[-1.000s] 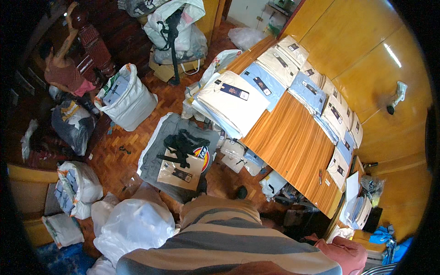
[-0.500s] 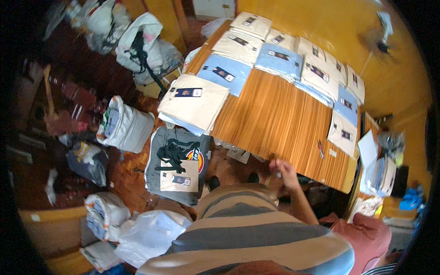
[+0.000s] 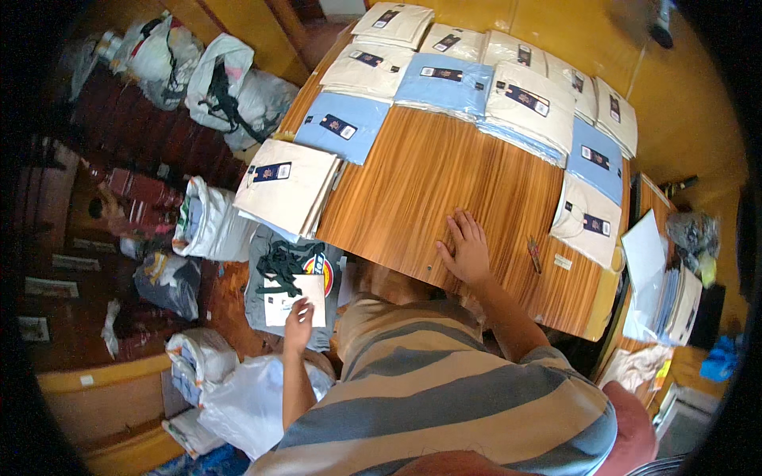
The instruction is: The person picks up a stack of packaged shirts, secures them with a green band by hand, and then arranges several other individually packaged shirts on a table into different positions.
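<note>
Onto the counter [image 3: 397, 198] comes our right hand [image 3: 468, 251], palm down, fingers apart; our left hand [image 3: 298, 319] appears over the cream pack [image 3: 312, 286] on the grey bag [image 3: 255, 289], its grip unclear. We judge the pack light, soft, slippery: best held by opposite edges.

We see a yellow wall [image 3: 583, 32] behind a wood-grain table [image 3: 413, 182], brown floor [image 3: 231, 292] to its left, and dark red woodwork [image 3: 143, 190] farther left, where the light is dimmer.
</note>
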A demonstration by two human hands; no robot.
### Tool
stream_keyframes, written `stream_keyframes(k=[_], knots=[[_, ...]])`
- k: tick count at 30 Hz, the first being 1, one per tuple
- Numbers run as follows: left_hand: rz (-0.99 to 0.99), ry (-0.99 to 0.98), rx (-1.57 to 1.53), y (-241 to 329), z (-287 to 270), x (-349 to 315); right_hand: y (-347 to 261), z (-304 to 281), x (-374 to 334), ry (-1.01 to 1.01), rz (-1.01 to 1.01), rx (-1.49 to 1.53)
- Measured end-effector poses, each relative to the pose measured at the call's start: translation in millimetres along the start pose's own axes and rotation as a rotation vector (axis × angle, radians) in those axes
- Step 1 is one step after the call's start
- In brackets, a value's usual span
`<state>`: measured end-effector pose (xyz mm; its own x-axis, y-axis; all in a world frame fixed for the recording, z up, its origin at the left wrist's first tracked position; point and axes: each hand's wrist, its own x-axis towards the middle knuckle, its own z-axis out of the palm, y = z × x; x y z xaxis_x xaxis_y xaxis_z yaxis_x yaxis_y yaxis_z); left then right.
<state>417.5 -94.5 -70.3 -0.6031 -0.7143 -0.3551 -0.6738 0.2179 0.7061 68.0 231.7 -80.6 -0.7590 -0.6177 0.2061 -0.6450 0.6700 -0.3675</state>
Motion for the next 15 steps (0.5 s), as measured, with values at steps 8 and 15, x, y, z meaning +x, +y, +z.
stream_keyframes(k=[8,15], knots=[[0.005,-0.910,-0.049,84,107,0,-2,0,3,-0.017,0.046,0.044],[0.616,-0.589,-0.463,207,-3,76,-6,-12,12,0.026,0.060,0.079]])
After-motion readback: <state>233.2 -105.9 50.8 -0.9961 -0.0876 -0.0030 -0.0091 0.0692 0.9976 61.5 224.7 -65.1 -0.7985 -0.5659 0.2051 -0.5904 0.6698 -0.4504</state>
